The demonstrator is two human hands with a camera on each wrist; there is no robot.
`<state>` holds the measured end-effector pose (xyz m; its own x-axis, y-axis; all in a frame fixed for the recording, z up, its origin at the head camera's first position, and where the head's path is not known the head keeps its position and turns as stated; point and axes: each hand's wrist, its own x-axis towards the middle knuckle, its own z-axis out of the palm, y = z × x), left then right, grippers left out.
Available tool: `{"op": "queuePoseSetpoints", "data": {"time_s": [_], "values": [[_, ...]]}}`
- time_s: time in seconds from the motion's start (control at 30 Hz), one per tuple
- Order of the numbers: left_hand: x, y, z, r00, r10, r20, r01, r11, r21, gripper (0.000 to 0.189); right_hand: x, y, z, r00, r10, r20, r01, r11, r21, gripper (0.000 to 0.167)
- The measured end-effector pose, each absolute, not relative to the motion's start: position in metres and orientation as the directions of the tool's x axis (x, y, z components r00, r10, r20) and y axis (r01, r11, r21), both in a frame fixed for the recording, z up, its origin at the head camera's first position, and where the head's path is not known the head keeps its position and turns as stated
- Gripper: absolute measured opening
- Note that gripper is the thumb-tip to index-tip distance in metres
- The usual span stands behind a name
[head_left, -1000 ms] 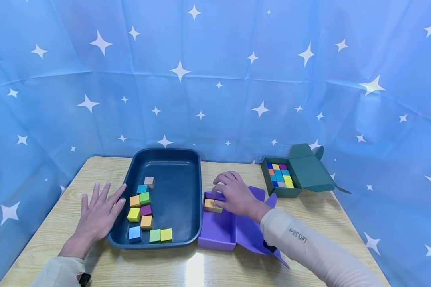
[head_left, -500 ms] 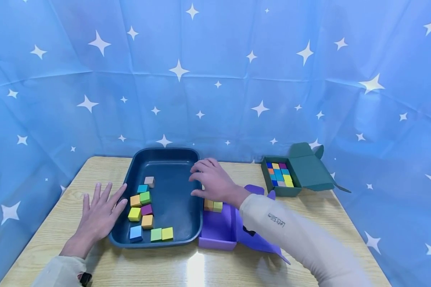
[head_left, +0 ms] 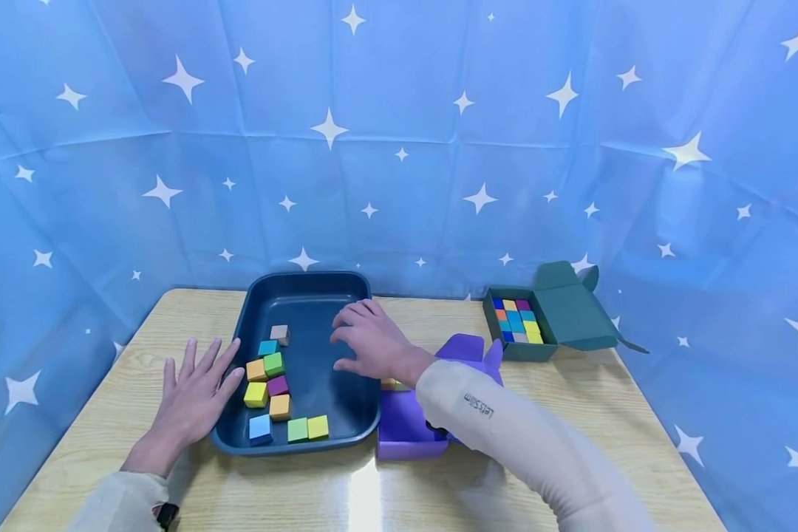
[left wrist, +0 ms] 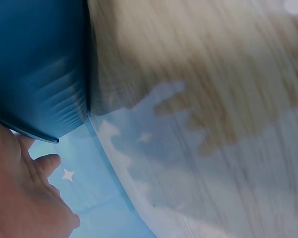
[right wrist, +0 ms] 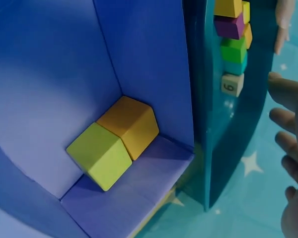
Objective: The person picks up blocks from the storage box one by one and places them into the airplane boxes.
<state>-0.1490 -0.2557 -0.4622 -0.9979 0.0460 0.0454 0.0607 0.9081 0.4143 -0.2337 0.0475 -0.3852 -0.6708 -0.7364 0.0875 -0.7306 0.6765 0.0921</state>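
Note:
My left hand lies with fingers spread at the left rim of a dark blue tray. Several coloured cubes sit in the tray's left half and front, among them a pale cube marked with a digit in the right wrist view. My right hand hovers over the tray's right side, fingers loosely bent and holding nothing. Under the right forearm stands an opened purple box, partly hidden by the sleeve. Inside it, an orange cube and a yellow-green cube lie side by side in one corner.
At the back right stands an opened green box filled with rows of coloured cubes, its lid folded out to the right. A blue star-patterned cloth hangs behind the wooden table.
My right hand has come away from the cubes in the purple box and moved left over the tray. Tray, purple box and left hand have shifted slightly to the right.

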Motion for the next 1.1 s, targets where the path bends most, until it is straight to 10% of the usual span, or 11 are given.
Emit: {"op": "queuePoseSetpoints", "data": {"time_s": [0.63, 1.1], "values": [[-0.152, -0.258, -0.462, -0.999, 0.026, 0.041, 0.041, 0.909, 0.415, 0.062, -0.237, -0.025, -0.404, -0.677, -0.735, -0.044, -0.736, 0.675, 0.044, 0.043], [-0.152, -0.254, -0.465, -0.999, 0.020, 0.027, 0.029, 0.910, 0.413, 0.062, -0.281, -0.054, -0.423, -0.856, -0.516, -0.003, -0.514, 0.853, -0.089, 0.044]]}}
